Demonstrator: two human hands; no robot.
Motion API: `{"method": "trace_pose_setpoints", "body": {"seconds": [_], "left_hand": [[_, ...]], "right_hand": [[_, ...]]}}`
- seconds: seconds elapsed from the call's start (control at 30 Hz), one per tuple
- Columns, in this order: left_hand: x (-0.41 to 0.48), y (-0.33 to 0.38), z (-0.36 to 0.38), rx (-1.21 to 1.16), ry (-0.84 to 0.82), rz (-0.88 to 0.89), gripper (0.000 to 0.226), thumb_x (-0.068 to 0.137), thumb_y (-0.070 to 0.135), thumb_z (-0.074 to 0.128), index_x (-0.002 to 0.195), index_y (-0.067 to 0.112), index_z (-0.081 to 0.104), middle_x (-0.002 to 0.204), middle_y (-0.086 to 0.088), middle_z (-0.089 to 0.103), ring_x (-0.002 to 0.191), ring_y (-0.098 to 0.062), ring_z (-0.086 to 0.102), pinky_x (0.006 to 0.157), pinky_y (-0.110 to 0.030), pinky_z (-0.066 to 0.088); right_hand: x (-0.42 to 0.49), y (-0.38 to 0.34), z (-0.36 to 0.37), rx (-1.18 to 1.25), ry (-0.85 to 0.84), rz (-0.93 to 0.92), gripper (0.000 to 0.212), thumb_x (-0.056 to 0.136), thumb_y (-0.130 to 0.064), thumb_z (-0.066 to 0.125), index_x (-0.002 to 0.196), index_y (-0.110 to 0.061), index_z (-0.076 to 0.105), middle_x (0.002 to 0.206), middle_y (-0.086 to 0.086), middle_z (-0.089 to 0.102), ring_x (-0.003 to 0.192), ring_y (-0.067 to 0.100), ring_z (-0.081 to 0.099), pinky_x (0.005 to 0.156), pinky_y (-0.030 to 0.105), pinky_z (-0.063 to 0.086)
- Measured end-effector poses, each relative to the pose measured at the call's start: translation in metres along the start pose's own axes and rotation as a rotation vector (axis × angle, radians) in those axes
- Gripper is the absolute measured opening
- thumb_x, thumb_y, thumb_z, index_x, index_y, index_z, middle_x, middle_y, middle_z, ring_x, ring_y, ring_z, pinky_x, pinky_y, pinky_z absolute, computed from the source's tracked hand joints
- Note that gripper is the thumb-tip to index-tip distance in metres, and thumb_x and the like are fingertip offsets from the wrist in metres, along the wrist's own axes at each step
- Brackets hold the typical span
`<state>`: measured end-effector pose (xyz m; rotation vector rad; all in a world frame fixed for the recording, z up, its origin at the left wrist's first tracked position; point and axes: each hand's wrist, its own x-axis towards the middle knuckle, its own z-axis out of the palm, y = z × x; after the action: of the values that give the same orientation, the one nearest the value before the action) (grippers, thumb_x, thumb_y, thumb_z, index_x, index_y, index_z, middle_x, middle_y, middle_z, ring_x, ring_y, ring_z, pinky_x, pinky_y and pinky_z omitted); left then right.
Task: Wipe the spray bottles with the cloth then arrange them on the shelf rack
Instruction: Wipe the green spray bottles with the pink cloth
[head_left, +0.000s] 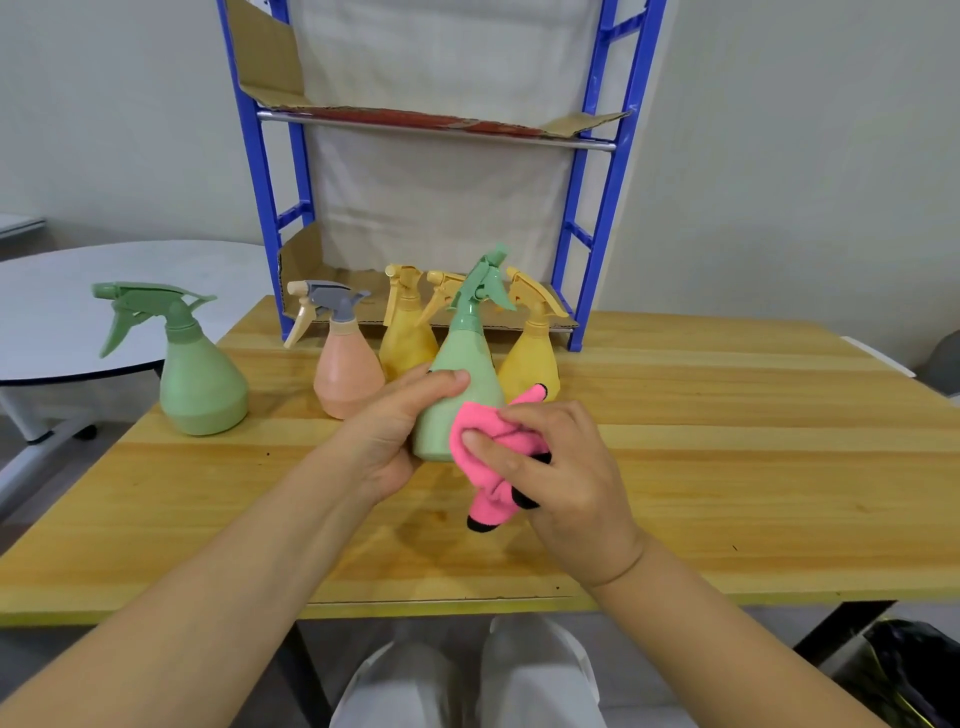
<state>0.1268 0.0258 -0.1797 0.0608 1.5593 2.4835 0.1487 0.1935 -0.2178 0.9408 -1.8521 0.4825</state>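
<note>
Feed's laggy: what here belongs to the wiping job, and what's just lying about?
Job: held green spray bottle, pink cloth, second green bottle, peach bottle, left yellow bottle, right yellow bottle, blue shelf rack.
Lying about: round white table, black bag.

Soft, even light fills the room, bright with no hard glare. Only faint, blurry shadows lie on the tabletop (727, 467) at mid-frame. The wide lens bows the rack (618, 171) posts and stretches the lower corners; detail looks slightly soft throughout.

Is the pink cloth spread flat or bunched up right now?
Bunched up. The pink cloth is crumpled in the right hand, folds hanging below, pressed against the green bottle the left hand holds.
</note>
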Motion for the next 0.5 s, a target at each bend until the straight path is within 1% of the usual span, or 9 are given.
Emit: {"method": "trace_pose_setpoints", "body": {"seconds": [0.07, 0.1, 0.17, 0.23, 0.3, 0.37, 0.4, 0.43, 0.5], "left_hand": [[-0.002, 0.0, 0.002, -0.095, 0.06, -0.013, 0.015, 0.082, 0.017, 0.062, 0.095, 0.009, 0.062, 0.081, -0.007, 0.071, 0.078, -0.022, 0.066, 0.074, -0.036, 0.054], [-0.003, 0.0, 0.003, -0.147, 0.068, -0.022, 0.012, 0.084, 0.018, 0.059, 0.093, 0.01, 0.062, 0.077, -0.007, 0.072, 0.076, -0.022, 0.067, 0.072, -0.036, 0.054], [-0.005, -0.002, 0.005, -0.243, 0.059, -0.027, 0.013, 0.085, 0.02, 0.056, 0.092, 0.011, 0.061, 0.075, -0.008, 0.073, 0.071, -0.022, 0.069, 0.067, -0.034, 0.057], [-0.007, -0.003, 0.005, -0.32, 0.054, -0.034, 0.017, 0.083, 0.023, 0.057, 0.096, 0.011, 0.061, 0.079, -0.01, 0.073, 0.075, -0.025, 0.069, 0.069, -0.037, 0.056], [-0.01, -0.004, 0.003, -0.381, 0.05, -0.043, 0.03, 0.076, 0.025, 0.062, 0.102, 0.01, 0.06, 0.084, -0.013, 0.072, 0.08, -0.028, 0.068, 0.073, -0.04, 0.054], [-0.012, -0.005, 0.0, -0.431, 0.046, -0.036, 0.047, 0.067, 0.028, 0.067, 0.11, 0.009, 0.058, 0.088, -0.014, 0.071, 0.08, -0.029, 0.068, 0.069, -0.039, 0.056], [-0.013, -0.005, -0.003, -0.445, 0.056, -0.025, 0.05, 0.066, 0.028, 0.067, 0.112, 0.009, 0.058, 0.09, -0.014, 0.071, 0.08, -0.029, 0.069, 0.067, -0.038, 0.057], [-0.015, -0.003, -0.006, -0.446, 0.067, -0.004, 0.047, 0.069, 0.028, 0.066, 0.113, 0.011, 0.058, 0.092, -0.014, 0.071, 0.082, -0.03, 0.069, 0.068, -0.039, 0.057], [-0.016, -0.002, -0.017, -0.395, 0.123, 0.069, 0.033, 0.079, 0.023, 0.062, 0.111, 0.017, 0.06, 0.1, -0.012, 0.07, 0.094, -0.03, 0.066, 0.081, -0.045, 0.054]], "right_hand": [[-0.001, 0.002, 0.0, 0.043, 0.02, 0.076, 0.027, 0.086, -0.013, 0.069, 0.113, -0.014, 0.068, 0.107, 0.006, 0.056, 0.088, 0.026, 0.051, 0.076, 0.025, 0.042], [-0.001, 0.002, 0.0, 0.06, 0.04, 0.106, 0.027, 0.086, -0.013, 0.068, 0.113, -0.012, 0.067, 0.107, 0.004, 0.054, 0.088, 0.026, 0.051, 0.075, 0.026, 0.043], [-0.001, -0.001, 0.003, 0.109, 0.083, 0.166, 0.029, 0.085, -0.013, 0.069, 0.113, -0.01, 0.065, 0.106, 0.001, 0.051, 0.088, 0.024, 0.052, 0.073, 0.028, 0.045], [-0.002, -0.003, 0.006, 0.17, 0.122, 0.212, 0.032, 0.083, -0.012, 0.069, 0.114, -0.012, 0.062, 0.106, 0.001, 0.051, 0.089, 0.023, 0.052, 0.072, 0.03, 0.046], [-0.003, -0.008, 0.01, 0.212, 0.156, 0.242, 0.03, 0.084, -0.012, 0.067, 0.113, -0.013, 0.059, 0.105, 0.001, 0.05, 0.088, 0.026, 0.054, 0.072, 0.032, 0.047], [-0.005, -0.012, 0.015, 0.218, 0.168, 0.231, 0.024, 0.086, -0.012, 0.066, 0.109, -0.012, 0.06, 0.103, 0.002, 0.05, 0.087, 0.026, 0.053, 0.073, 0.031, 0.046], [-0.005, -0.015, 0.017, 0.216, 0.152, 0.223, 0.02, 0.088, -0.015, 0.064, 0.107, -0.012, 0.06, 0.102, 0.002, 0.05, 0.086, 0.025, 0.053, 0.073, 0.028, 0.045], [-0.006, -0.018, 0.019, 0.221, 0.123, 0.23, 0.017, 0.09, -0.018, 0.062, 0.106, -0.013, 0.061, 0.101, 0.001, 0.05, 0.085, 0.023, 0.052, 0.073, 0.025, 0.043], [-0.007, -0.023, 0.023, 0.254, 0.03, 0.268, 0.016, 0.089, -0.021, 0.061, 0.101, -0.01, 0.065, 0.099, -0.001, 0.051, 0.088, 0.016, 0.05, 0.074, 0.018, 0.041]]}}
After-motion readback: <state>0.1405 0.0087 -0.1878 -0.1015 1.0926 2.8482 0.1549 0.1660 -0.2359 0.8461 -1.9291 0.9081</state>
